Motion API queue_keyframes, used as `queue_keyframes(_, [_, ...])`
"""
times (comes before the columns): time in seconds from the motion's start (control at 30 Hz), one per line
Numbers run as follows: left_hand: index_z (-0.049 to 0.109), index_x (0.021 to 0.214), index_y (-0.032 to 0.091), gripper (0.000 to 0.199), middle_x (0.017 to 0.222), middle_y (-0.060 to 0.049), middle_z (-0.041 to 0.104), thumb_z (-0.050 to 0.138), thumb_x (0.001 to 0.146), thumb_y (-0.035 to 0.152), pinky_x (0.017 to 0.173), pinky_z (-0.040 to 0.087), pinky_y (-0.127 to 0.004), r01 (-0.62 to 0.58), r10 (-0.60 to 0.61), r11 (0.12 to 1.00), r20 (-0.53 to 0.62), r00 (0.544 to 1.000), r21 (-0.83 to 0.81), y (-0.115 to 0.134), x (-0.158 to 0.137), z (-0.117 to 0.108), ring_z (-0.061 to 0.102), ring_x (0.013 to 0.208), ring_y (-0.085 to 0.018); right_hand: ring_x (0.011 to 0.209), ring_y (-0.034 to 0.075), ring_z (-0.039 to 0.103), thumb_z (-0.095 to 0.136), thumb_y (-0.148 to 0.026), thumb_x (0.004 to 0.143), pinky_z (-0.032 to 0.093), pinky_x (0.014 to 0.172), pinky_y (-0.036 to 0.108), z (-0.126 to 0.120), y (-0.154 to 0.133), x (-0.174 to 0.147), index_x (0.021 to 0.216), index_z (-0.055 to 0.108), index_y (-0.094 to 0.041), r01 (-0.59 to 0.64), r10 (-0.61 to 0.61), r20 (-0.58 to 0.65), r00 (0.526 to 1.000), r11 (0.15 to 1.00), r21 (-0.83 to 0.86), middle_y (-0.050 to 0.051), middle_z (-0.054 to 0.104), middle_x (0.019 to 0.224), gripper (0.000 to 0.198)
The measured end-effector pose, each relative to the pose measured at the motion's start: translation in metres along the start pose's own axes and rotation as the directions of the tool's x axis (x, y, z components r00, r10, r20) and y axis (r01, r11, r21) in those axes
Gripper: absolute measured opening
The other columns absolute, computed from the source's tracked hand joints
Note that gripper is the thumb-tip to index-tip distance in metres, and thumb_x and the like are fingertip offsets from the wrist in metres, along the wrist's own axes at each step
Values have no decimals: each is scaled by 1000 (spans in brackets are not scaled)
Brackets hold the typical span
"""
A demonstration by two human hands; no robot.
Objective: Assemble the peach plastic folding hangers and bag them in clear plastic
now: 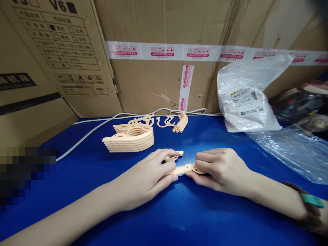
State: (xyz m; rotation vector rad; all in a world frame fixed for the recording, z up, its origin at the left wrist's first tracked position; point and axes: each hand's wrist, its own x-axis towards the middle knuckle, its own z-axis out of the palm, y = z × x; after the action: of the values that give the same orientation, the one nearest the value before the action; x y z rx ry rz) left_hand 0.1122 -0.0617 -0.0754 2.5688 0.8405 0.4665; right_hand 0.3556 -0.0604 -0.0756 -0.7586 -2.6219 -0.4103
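Cream plastic hanger parts lie about on the blue tabletop. My left hand (156,176) is closed on a cream hanger arm (183,169), thumb below and fingers above. A second curved piece (174,158) sticks out past its index finger; whether it joins the arm is hidden. My right hand (221,169) pinches the other end, where a rounded piece with a dark hole (197,169) meets the arm. Its fingertips cover part of that joint. Beyond my left hand is a neat stack of hanger pieces (130,141).
Several loose hooks (164,122) and a small pile of curved arms (181,122) lie near the back. A white cable (97,128) runs along the cardboard boxes (153,78). On the right are a white plastic bag (248,106) and clear film (289,150).
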Motion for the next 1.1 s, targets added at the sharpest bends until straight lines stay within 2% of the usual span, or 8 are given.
queue_keyframes(0.3, [62,95,21,22,144,-6,47,42,101,30,111,38,-36,-2,2,1000,26,1000,14,-1,-2,-1,43,133,-22,48,9,46,41,-32,100,31,53,26,0,0,0,60,57,-19,12,-12,-8,1000,1000,-1,-2,53,56,45])
queue_keyframes(0.7, [55,87,21,23,145,-5,45,40,102,31,111,35,-35,-6,5,999,47,999,32,-3,0,-1,40,135,-20,46,9,44,42,-29,99,30,52,25,2,-1,-1,58,53,-19,30,-30,-34,999,999,24,-3,50,54,44])
queue_keyframes(0.87, [58,91,21,20,140,-8,47,51,96,39,110,36,-39,22,-22,1000,65,998,3,-3,-1,-2,38,136,-25,46,10,42,48,-30,94,29,50,27,1,3,-1,56,51,-20,120,-118,-32,993,987,105,-4,47,51,39])
queue_keyframes(0.97, [58,101,23,35,141,-10,46,64,85,54,110,35,-44,61,-59,997,50,997,-40,-3,-2,-1,35,138,-30,44,11,36,50,-37,92,24,48,29,-1,2,-2,54,46,-20,184,-178,-50,983,967,175,-4,43,49,42])
queue_keyframes(1.1, [57,106,24,47,147,-11,40,68,78,60,111,34,-47,78,-75,995,51,996,-69,-3,-2,-1,31,140,-32,47,11,31,51,-49,91,21,50,30,-2,0,-2,55,44,-21,184,-175,-56,983,952,246,-4,41,52,46])
